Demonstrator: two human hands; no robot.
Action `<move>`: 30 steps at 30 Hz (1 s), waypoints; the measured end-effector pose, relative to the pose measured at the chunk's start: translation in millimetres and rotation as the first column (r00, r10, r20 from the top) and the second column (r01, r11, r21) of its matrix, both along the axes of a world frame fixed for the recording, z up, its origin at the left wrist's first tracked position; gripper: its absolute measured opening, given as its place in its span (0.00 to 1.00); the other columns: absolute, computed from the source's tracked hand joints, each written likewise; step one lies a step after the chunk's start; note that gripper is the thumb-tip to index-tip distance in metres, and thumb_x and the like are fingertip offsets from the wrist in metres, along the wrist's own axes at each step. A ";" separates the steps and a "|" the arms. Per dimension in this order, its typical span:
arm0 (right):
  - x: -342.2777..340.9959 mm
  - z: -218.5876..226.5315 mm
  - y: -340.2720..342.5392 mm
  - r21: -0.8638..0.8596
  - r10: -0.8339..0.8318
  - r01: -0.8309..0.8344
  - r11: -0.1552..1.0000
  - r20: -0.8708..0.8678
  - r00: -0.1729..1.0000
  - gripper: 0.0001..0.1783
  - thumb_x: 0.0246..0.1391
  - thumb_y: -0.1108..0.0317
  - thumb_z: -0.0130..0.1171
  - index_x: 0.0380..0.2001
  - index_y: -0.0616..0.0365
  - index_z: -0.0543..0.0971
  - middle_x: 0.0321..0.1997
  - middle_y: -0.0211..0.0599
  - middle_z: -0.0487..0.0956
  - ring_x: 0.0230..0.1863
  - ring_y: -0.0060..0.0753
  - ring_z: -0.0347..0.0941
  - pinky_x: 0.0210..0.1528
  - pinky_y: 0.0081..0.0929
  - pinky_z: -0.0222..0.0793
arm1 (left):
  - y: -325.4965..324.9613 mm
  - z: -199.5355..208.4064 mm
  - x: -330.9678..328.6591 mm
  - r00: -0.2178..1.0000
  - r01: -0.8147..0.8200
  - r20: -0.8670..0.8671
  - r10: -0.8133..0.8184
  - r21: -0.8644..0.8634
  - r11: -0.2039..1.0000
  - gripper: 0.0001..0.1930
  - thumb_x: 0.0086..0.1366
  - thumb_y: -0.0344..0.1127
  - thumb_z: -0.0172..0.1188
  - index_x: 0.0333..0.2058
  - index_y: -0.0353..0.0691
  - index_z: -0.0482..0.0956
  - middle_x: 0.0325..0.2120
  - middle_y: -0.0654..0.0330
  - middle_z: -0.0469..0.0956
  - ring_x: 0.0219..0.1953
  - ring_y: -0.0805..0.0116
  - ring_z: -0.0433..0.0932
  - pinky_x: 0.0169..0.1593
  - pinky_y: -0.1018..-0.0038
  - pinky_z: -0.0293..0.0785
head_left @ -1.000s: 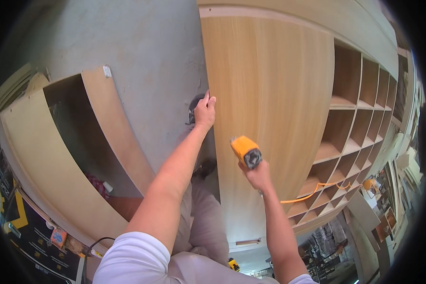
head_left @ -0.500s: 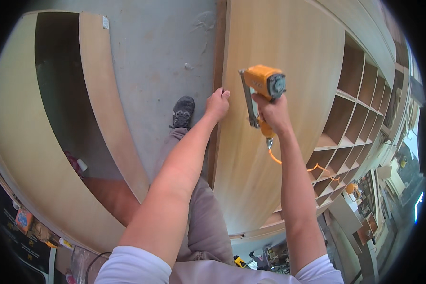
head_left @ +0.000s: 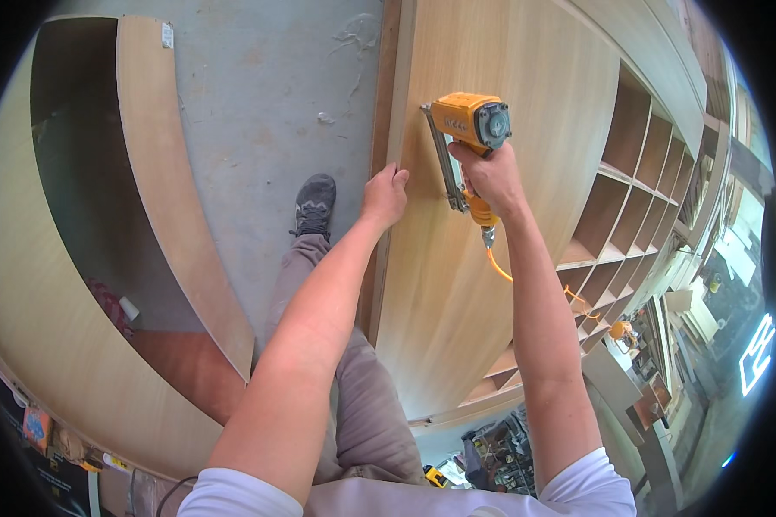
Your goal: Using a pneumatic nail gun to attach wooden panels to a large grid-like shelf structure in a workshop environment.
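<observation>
Right hand (head_left: pixel 491 177) clasps the orange, pistol-shaped nail gun (head_left: pixel 463 119), one o'clock of centre, over the pale, flat wooden panel (head_left: pixel 444 284). Left hand (head_left: pixel 384 196) curls at its nine-o'clock edge; grip cannot be confirmed. Recommended: tool nose square, left fingers clear.

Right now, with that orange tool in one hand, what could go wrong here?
The orange nail gun, gripped in the right hand, is fairly close to the left hand at the wooden panel's edge; an accidental shot might injure it. The orange hose runs behind the right forearm toward the cubby shelves, so it could snag.
</observation>
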State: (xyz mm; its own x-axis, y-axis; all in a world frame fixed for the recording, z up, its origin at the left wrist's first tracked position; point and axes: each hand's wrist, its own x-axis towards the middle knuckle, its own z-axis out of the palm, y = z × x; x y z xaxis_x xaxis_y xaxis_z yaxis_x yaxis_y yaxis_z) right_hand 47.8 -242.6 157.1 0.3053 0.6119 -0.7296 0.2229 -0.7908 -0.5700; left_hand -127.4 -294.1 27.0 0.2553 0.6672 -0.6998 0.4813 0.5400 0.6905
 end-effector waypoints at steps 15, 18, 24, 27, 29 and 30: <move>-6.5 5.2 2.0 0.033 0.124 -0.136 0.990 0.246 0.961 0.14 0.52 0.63 0.61 0.36 0.63 0.81 0.31 0.47 0.83 0.32 0.45 0.80 0.38 0.36 0.74 | -1.7 1.7 1.9 0.999 0.041 -0.023 -0.041 0.015 0.999 0.24 0.72 0.44 0.51 0.57 0.31 0.72 0.52 0.38 0.76 0.57 0.41 0.73 0.59 0.58 0.69; -1.7 5.8 6.7 -0.051 0.158 -0.151 0.987 0.201 0.967 0.15 0.52 0.62 0.62 0.37 0.64 0.81 0.30 0.45 0.83 0.32 0.40 0.80 0.38 0.34 0.74 | 2.3 0.9 1.7 0.997 0.068 -0.029 -0.068 0.009 0.998 0.24 0.72 0.44 0.51 0.57 0.31 0.72 0.52 0.39 0.76 0.56 0.41 0.73 0.59 0.58 0.70; -15.4 15.6 -81.0 0.036 -0.094 0.093 0.995 0.029 0.995 0.16 0.53 0.67 0.66 0.42 0.66 0.81 0.34 0.37 0.84 0.36 0.28 0.79 0.42 0.30 0.75 | -31.6 8.8 -12.8 0.999 0.038 -0.003 -0.038 0.002 0.999 0.24 0.71 0.44 0.51 0.58 0.31 0.71 0.52 0.40 0.77 0.56 0.43 0.75 0.58 0.58 0.70; -27.0 22.7 -124.7 -0.036 -0.123 0.123 0.992 -0.001 0.992 0.16 0.53 0.68 0.66 0.43 0.66 0.81 0.36 0.38 0.84 0.37 0.28 0.80 0.43 0.30 0.75 | -78.8 7.3 -35.0 0.997 0.072 0.005 -0.072 -0.007 0.997 0.25 0.71 0.45 0.51 0.58 0.32 0.71 0.52 0.40 0.77 0.55 0.44 0.75 0.57 0.58 0.70; -34.9 17.5 -146.8 -0.055 -0.127 0.127 0.990 0.001 0.992 0.17 0.53 0.67 0.66 0.44 0.66 0.81 0.36 0.38 0.84 0.38 0.28 0.80 0.44 0.29 0.75 | -105.2 8.3 -44.1 0.994 0.107 -0.018 -0.107 -0.009 0.994 0.25 0.71 0.45 0.50 0.58 0.32 0.71 0.51 0.40 0.77 0.55 0.43 0.75 0.57 0.57 0.70; -36.0 16.5 -154.8 -0.080 -0.123 0.123 0.989 -0.001 0.992 0.17 0.53 0.67 0.67 0.44 0.66 0.81 0.36 0.38 0.84 0.38 0.28 0.80 0.44 0.29 0.75 | -113.7 13.4 -43.9 0.993 0.110 -0.027 -0.112 -0.083 0.990 0.24 0.72 0.46 0.50 0.58 0.33 0.71 0.50 0.40 0.78 0.54 0.42 0.75 0.57 0.57 0.70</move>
